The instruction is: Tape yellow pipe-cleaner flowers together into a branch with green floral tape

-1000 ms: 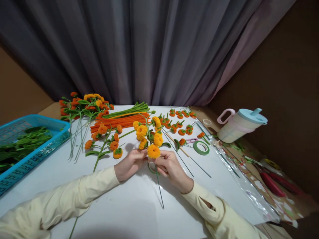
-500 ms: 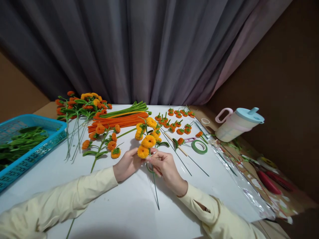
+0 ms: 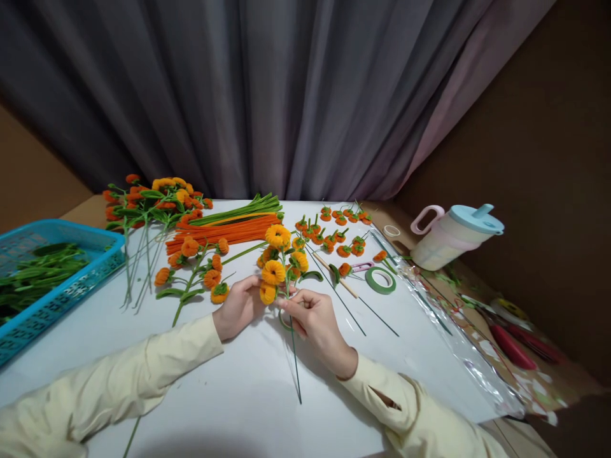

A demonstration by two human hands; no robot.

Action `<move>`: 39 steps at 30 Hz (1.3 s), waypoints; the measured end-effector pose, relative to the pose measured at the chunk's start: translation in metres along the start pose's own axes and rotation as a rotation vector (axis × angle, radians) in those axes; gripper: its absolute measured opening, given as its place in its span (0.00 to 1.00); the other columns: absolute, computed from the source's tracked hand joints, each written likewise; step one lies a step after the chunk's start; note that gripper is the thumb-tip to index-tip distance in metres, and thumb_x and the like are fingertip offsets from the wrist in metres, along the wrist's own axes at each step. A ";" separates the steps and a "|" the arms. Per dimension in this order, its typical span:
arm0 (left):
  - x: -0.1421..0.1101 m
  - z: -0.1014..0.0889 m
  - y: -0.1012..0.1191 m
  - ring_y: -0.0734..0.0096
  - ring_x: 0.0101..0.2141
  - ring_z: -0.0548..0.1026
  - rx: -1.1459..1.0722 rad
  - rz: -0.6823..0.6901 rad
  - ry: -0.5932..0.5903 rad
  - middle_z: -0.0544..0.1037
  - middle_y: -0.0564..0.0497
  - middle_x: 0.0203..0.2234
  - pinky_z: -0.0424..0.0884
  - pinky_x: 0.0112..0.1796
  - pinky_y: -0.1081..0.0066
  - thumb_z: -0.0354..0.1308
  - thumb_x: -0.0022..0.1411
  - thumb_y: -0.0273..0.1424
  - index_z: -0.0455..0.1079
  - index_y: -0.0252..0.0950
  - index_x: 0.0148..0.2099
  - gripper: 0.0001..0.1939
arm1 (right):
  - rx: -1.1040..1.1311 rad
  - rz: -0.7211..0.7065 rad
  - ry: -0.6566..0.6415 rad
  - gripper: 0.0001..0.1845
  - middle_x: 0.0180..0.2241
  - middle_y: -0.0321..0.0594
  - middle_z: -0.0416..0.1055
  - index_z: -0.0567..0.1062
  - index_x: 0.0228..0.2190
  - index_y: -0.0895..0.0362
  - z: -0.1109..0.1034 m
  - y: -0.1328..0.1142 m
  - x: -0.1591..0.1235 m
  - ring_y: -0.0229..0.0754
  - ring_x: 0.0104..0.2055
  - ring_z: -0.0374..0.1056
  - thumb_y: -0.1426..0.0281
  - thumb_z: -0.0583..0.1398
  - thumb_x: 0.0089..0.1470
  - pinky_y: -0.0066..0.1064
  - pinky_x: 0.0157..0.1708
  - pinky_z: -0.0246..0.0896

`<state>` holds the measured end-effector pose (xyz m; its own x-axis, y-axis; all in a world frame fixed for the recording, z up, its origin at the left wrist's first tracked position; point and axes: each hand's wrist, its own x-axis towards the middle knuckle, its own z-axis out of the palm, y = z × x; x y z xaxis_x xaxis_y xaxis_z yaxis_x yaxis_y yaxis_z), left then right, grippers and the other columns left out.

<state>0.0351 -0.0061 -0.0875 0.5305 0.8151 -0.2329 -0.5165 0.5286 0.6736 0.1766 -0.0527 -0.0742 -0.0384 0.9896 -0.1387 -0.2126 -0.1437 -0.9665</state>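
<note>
A pipe-cleaner flower stem [image 3: 274, 272] with several fuzzy yellow blossoms is held upright over the middle of the white table. My right hand [image 3: 317, 324] pinches it just below the lowest blossoms, and the bare green wire hangs down from there. On the other side, my left hand [image 3: 242, 308] is closed at the stem behind the lowest blossom; its fingertips are partly hidden. A roll of tape [image 3: 285, 320] shows partly below the fingers. Left of my hands lies an orange flower branch [image 3: 193, 280] with green leaves.
A blue basket [image 3: 62, 299] with green leaves stands at left. Behind lie finished flowers [image 3: 162, 200] and orange pipe cleaners [image 3: 224, 234]. Small orange blossoms [image 3: 329, 242], green tape [image 3: 380, 280] and a wooden stick [image 3: 337, 277] lie right, near a cup [image 3: 453, 235] and red-handled pliers [image 3: 513, 346].
The yellow flower stem has turned slightly between my fingers, its top blossoms shifting left. Both hands keep their grip in nearly the same place.
</note>
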 end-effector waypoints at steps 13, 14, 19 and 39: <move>-0.002 -0.001 -0.010 0.61 0.34 0.74 0.040 -0.102 -0.118 0.78 0.44 0.29 0.66 0.39 0.66 0.57 0.51 0.30 0.75 0.31 0.31 0.08 | 0.195 0.071 -0.190 0.16 0.07 0.24 0.51 0.66 0.15 0.59 -0.003 0.001 0.003 0.26 0.09 0.45 0.67 0.66 0.41 0.25 0.13 0.35; -0.003 0.001 -0.010 0.60 0.35 0.74 0.061 -0.092 -0.126 0.78 0.44 0.29 0.65 0.40 0.65 0.58 0.52 0.31 0.74 0.31 0.31 0.08 | 0.199 0.080 -0.203 0.14 0.07 0.23 0.51 0.66 0.15 0.59 -0.003 0.002 0.004 0.27 0.09 0.45 0.67 0.65 0.41 0.25 0.13 0.35; -0.010 0.007 -0.008 0.62 0.33 0.73 0.168 -0.002 -0.084 0.76 0.48 0.24 0.66 0.39 0.66 0.64 0.50 0.34 0.72 0.34 0.26 0.09 | 0.199 0.109 -0.253 0.12 0.07 0.23 0.50 0.67 0.17 0.59 -0.002 0.003 0.003 0.27 0.09 0.46 0.68 0.65 0.41 0.23 0.11 0.36; -0.010 0.005 -0.004 0.74 0.23 0.69 0.331 0.104 -0.032 0.70 0.53 0.17 0.64 0.29 0.73 0.64 0.53 0.36 0.69 0.31 0.22 0.15 | 0.100 0.095 -0.376 0.17 0.06 0.24 0.53 0.72 0.20 0.62 -0.007 0.005 0.008 0.33 0.10 0.61 0.60 0.65 0.46 0.21 0.12 0.51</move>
<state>0.0353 -0.0171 -0.0841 0.5102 0.8499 -0.1321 -0.3260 0.3332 0.8847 0.1821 -0.0455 -0.0814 -0.4132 0.9027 -0.1202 -0.2844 -0.2533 -0.9246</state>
